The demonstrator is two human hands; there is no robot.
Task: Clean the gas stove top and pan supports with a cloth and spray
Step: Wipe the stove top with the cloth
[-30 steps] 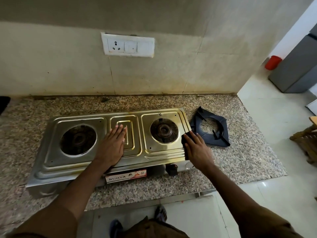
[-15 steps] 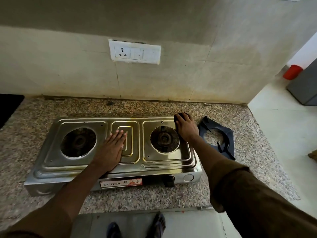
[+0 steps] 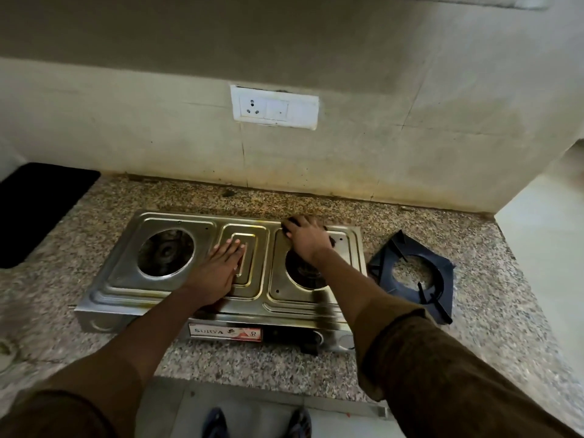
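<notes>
Right hand [image 3: 306, 238] presses a dark cloth [image 3: 289, 223], mostly hidden under curled fingers, at the steel two-burner stove's [image 3: 202, 287] back edge; left hand [image 3: 218, 273] lies flat, fingers straight.

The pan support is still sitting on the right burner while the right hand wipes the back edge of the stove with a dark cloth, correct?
Not quite. In the head view the pan support lies on the counter, right of the stove. The right hand does wipe the back edge with the dark cloth.
</notes>
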